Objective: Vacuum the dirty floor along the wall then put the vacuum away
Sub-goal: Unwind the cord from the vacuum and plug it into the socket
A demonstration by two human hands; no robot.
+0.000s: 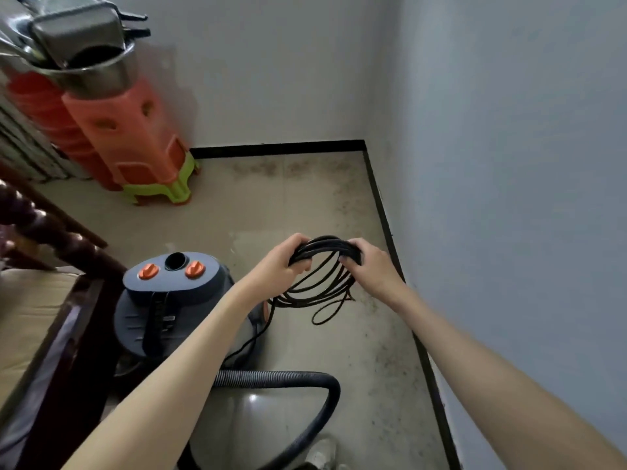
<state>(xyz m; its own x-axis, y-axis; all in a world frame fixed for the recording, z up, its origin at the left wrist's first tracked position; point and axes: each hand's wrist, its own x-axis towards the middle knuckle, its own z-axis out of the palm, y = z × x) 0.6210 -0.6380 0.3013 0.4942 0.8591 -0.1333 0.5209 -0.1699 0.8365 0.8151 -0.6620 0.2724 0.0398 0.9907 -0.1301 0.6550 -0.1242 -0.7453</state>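
A grey canister vacuum [176, 300] with two orange knobs stands on the floor at the left, beside a bed. Its ribbed grey hose [298, 378] curves across the tiles below it. A black power cord [319, 279] is gathered into several loops and hangs in the air over the floor. My left hand [288, 259] grips the left side of the coil and my right hand [369, 266] grips the right side. One strand runs down from the coil to the vacuum's body. The tiled floor [383, 334] along the right wall shows dark specks of dirt.
A stack of orange and green plastic stools [135, 140] stands in the far left corner, with metal pots [78, 45] on top. A dark wooden bed frame [61, 252] runs along the left. White walls with a black skirting [400, 283] close the corner. A shoe [322, 452] shows at the bottom.
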